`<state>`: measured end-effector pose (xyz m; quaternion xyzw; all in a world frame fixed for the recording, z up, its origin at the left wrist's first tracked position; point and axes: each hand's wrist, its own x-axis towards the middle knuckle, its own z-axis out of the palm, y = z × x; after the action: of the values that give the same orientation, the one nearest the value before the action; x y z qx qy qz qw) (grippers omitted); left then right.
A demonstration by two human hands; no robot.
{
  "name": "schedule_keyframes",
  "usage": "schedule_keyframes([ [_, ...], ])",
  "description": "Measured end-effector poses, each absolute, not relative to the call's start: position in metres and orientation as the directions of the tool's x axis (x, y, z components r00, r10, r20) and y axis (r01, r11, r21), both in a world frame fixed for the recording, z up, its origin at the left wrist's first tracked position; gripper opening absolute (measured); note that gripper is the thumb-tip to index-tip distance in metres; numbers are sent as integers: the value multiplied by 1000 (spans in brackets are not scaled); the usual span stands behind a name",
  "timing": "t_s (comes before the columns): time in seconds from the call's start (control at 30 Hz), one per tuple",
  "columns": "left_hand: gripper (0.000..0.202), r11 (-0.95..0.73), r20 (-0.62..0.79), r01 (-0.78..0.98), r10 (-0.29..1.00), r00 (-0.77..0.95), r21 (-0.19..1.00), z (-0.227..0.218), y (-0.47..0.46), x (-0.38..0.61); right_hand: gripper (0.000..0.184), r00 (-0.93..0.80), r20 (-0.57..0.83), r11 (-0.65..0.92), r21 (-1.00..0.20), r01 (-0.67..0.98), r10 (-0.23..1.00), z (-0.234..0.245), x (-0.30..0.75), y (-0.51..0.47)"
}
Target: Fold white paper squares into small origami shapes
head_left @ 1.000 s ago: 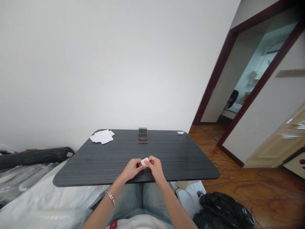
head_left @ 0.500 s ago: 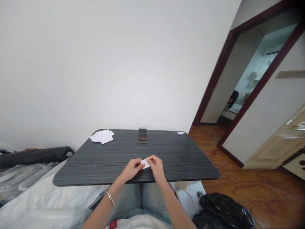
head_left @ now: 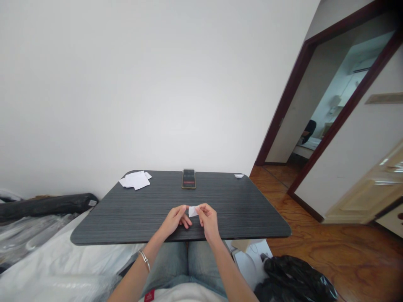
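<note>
A small white piece of folded paper (head_left: 192,211) is held just above the table, near its front edge. My right hand (head_left: 208,221) pinches the paper's right side between thumb and fingers. On the other side, my left hand (head_left: 175,219) has one fingertip at the paper's upper left corner. Its remaining fingers are spread below, apart from the paper. Whether that fingertip presses on the corner I cannot tell. A metal bangle (head_left: 145,261) circles my left wrist.
White paper sheets (head_left: 135,180) lie at the dark table's (head_left: 151,201) back left. A phone (head_left: 189,178) leans at the back middle. A small folded white paper (head_left: 239,176) sits at the back right. Black plastic bags (head_left: 292,277) lie on the floor at right.
My left hand has loosened from the paper and its fingers have spread. The paper has turned slightly and now shows a flap. My right hand keeps its pinch.
</note>
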<state>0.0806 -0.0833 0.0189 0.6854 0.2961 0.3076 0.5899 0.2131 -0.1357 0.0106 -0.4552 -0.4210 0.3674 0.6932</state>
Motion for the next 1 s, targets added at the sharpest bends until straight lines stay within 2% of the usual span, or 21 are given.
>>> schedule_keyframes([
  [0.17,46,-80,74,-19,772,631,997,20,-84,78,23,308,204,273,-941,-200,929,10,212,-137],
  [0.33,39,-152,162,-66,799,579,986,24,-85,76,23,266,194,259,-936,-239,944,11,211,-138],
  [0.63,27,-225,201,-16,834,513,974,27,-87,74,17,243,210,268,-934,-237,947,10,212,-137],
  [1.0,25,-230,230,-65,821,522,971,23,-85,74,23,278,224,287,-935,-209,934,2,213,-131],
])
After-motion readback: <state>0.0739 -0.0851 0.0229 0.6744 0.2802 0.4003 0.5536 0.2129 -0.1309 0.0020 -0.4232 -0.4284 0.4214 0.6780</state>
